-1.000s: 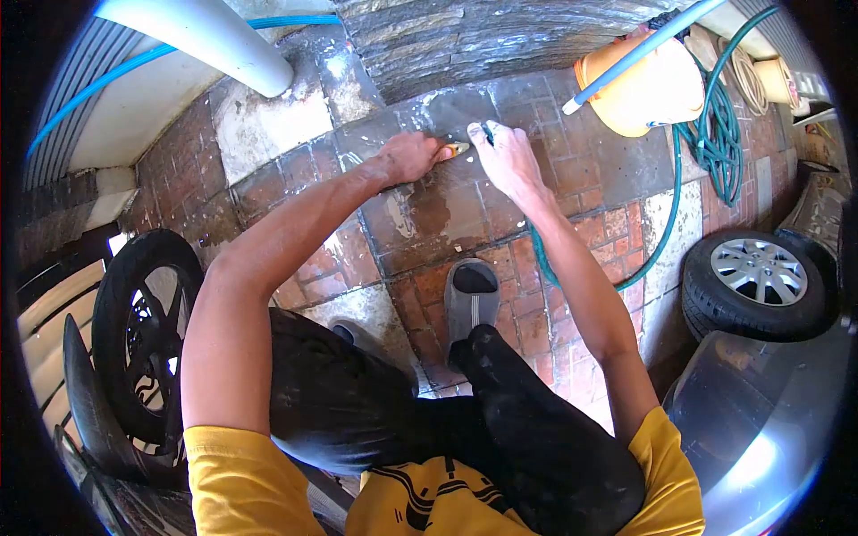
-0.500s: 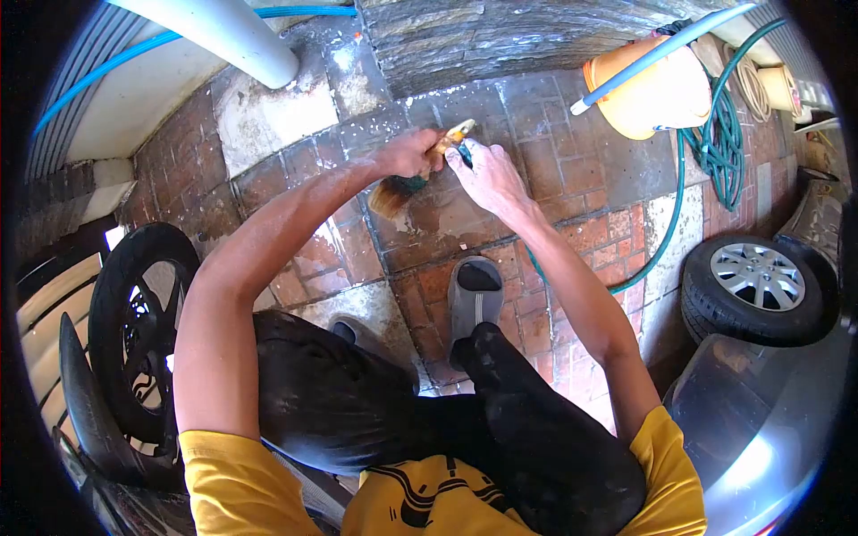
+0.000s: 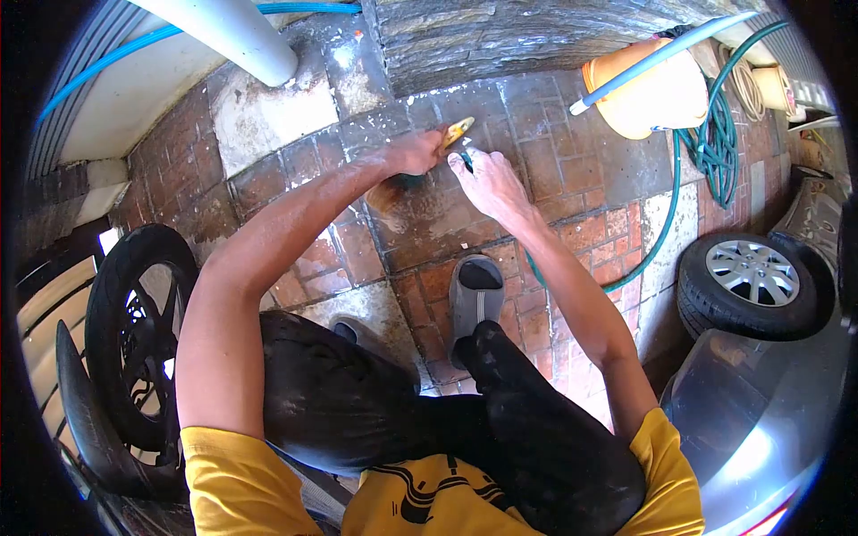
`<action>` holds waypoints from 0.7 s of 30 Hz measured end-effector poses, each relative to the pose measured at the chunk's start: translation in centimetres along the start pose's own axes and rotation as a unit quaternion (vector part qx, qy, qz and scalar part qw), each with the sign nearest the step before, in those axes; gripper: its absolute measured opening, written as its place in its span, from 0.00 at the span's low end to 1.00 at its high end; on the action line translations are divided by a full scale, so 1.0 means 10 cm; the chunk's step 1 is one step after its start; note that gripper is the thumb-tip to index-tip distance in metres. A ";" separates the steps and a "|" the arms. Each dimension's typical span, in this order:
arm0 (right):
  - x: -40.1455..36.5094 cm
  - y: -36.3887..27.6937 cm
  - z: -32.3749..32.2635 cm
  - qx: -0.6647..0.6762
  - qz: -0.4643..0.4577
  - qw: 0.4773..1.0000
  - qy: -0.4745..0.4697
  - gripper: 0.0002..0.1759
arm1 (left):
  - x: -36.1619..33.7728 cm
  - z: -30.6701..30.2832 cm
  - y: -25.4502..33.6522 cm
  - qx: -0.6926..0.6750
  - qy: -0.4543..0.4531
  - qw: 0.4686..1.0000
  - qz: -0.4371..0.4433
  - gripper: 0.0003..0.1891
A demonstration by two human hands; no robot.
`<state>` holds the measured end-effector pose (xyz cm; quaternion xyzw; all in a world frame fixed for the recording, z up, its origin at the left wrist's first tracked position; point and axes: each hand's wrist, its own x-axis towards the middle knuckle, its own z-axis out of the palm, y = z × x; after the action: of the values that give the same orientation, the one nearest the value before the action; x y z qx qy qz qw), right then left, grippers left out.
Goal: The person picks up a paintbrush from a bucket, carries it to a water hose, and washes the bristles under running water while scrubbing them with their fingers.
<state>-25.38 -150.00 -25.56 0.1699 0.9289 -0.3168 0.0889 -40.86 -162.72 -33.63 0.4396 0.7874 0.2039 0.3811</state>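
My left hand (image 3: 418,154) is closed around a wide paintbrush (image 3: 459,130), whose yellow handle sticks out above the fingers. Its brown bristles (image 3: 384,196) point down to the left and look blurred, partly behind my forearm. Close beside it, my right hand (image 3: 493,186) is closed on the dark green end of a garden hose (image 3: 466,161). My fingers cover most of the hose end. Both hands are over wet brick paving (image 3: 447,228), in front of my sandalled foot (image 3: 476,290).
An orange-yellow bucket (image 3: 657,94) stands at the upper right with a pale blue pipe (image 3: 661,61) across it. Coiled green hose (image 3: 715,161) lies beside it. A car wheel (image 3: 751,279) is at right, a motorcycle wheel (image 3: 134,330) at left, and a white pipe (image 3: 232,40) at upper left.
The brush has shifted slightly in my left hand's motion, and its bristles are now more blurred and hidden. My right hand stays almost in place on the hose.
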 end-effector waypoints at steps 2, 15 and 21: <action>0.00 -0.05 -0.12 0.017 0.102 0.993 -0.051 0.32 | 0.00 0.04 -0.05 0.077 0.000 0.997 0.028 0.15; 0.87 1.23 -0.52 -0.090 0.132 0.982 0.102 0.34 | -0.08 -0.07 -0.21 -0.076 -0.039 0.996 0.016 0.23; 0.89 0.71 -0.44 -0.115 0.116 0.985 0.054 0.33 | -0.01 0.01 -0.35 0.115 0.020 0.989 0.095 0.19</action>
<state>-31.25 -139.68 -28.53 0.2821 0.9366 -0.1859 0.0932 -42.59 -164.68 -35.95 0.5492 0.7676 0.1559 0.2911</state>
